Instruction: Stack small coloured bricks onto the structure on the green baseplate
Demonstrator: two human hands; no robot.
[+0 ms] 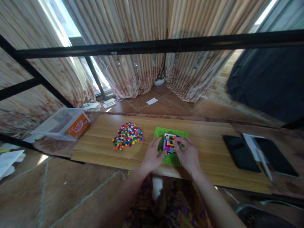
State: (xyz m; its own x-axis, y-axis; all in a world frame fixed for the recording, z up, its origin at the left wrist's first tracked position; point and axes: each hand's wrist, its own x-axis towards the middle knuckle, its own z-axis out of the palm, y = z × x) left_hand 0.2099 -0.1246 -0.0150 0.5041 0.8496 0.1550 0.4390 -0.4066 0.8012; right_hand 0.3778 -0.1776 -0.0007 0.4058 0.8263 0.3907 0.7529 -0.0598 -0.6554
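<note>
A green studded baseplate (174, 160) lies on the wooden board in front of me. On it sits a flat square of small coloured bricks (168, 148) with a white edge and red, magenta, yellow and black pieces. My left hand (153, 155) rests at the left side of the square, thumb and fingers apart, the thumb near its lower left corner. My right hand (188, 153) reaches over the right part of the square. Its thumb and forefinger come close together on the bricks; anything between them is too small to make out. Left of the baseplate is a pile of loose bricks (128, 136).
A clear plastic bin (59, 123) with an orange label stands at the wooden board's (102, 139) left end. To the right lie a dark tablet (241, 153), another dark flat device (275, 155) and a white pen-like stick (264, 164). A black metal bar (152, 46) crosses beyond the board.
</note>
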